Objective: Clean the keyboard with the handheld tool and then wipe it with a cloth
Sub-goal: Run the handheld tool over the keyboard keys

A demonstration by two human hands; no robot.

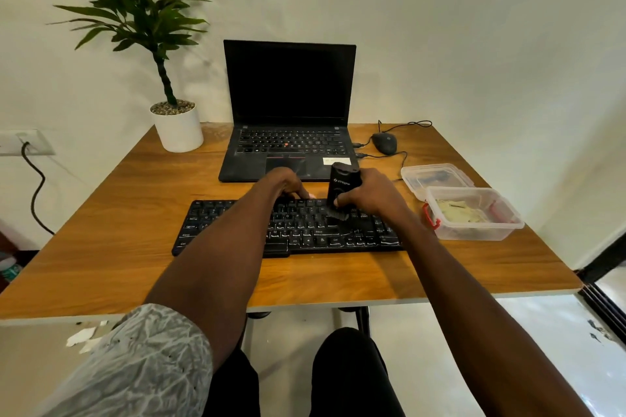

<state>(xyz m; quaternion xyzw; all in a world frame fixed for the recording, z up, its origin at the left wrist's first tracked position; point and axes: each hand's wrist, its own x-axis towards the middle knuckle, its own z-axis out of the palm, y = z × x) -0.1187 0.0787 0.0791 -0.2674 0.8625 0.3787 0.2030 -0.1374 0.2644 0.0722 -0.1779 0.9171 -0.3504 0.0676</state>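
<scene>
The left forearm crossed the keyboard (288, 228) and hid a diagonal band of its keys; the right wrist covered its far-right corner. The fingertips of the left hand (283, 184) lay behind the knuckles, so their exact contact could not be made out, though they curved down onto the keyboard's rear edge. The contents of the clear plastic box (472, 213) were hazy through its walls: pale, crumpled material that could not be identified.

The right hand (371, 195) gripped the handheld tool (340, 184), fingers and thumb wrapped around the lower part of its black, cylindrical body. The tool stood nearly upright, its top projecting above the hand. Its dark bristle head (337, 214) extended just below the thumb and touched the keys in the right-centre part of the keyboard. The left hand rested immediately left of the tool, apart from it.

The keyboard was black, flat and rectangular, with glossy keycaps. It lay on a wood-grain table (135, 213). The plastic box stood just right of the gripping hand, with its clear lid (435, 176) beside it. A black laptop (288, 112) stood open beyond both hands.
</scene>
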